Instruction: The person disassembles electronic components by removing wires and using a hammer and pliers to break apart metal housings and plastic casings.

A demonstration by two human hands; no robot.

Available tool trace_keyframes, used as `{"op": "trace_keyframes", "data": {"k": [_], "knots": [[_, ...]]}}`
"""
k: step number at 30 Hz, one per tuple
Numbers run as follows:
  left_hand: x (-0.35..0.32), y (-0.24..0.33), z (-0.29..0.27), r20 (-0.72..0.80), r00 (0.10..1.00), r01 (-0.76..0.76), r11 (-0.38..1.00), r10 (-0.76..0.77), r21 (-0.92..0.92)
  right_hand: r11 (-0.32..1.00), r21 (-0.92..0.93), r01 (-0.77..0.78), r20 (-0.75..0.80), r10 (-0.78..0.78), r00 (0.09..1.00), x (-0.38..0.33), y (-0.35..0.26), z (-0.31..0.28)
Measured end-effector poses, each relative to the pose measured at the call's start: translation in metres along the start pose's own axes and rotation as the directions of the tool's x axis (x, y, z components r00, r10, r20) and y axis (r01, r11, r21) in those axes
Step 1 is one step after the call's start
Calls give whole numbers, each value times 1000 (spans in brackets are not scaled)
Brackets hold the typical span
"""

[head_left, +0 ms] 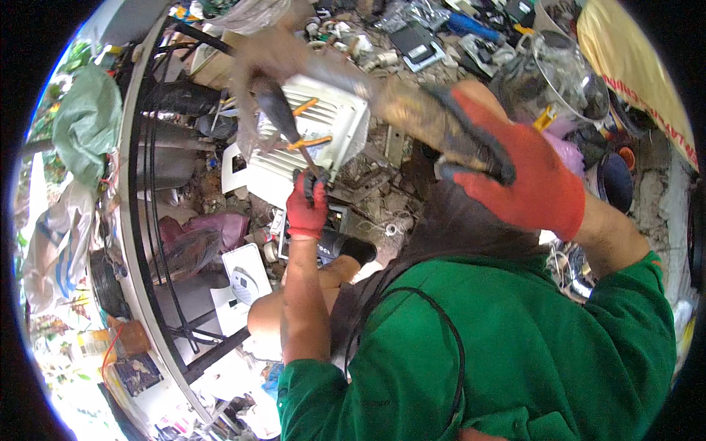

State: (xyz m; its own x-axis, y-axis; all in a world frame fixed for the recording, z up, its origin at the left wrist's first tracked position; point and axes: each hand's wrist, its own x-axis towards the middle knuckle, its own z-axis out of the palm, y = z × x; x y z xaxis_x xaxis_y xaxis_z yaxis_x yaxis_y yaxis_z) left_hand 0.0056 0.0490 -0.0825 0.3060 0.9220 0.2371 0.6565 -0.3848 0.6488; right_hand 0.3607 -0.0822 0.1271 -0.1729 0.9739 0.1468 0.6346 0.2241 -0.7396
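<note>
Left hand [307,207], red-gloved, reaches forward with fingers curled closed; right hand [518,170], gloved too, is raised close, fingers gripping.

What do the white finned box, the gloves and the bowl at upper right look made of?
White finned box: likely painted cast metal, judging by its ribs. Left hand and right hand wear red gloves, seemingly coated knit, matte. Bowl: shiny, probably steel.

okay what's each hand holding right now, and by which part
The right hand, in a red glove, grips a hammer by its worn handle. The left hand, also gloved, steadies a dark-handled screwdriver low on its shaft, against a white finned metal box.
</note>
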Motion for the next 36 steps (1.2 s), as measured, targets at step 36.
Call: {"op": "trace_keyframes", "data": {"k": [36], "knots": [[23, 8, -22, 246, 955, 170, 985, -165, 3, 926, 360, -112, -9, 123, 992, -40, 55, 40]]}}
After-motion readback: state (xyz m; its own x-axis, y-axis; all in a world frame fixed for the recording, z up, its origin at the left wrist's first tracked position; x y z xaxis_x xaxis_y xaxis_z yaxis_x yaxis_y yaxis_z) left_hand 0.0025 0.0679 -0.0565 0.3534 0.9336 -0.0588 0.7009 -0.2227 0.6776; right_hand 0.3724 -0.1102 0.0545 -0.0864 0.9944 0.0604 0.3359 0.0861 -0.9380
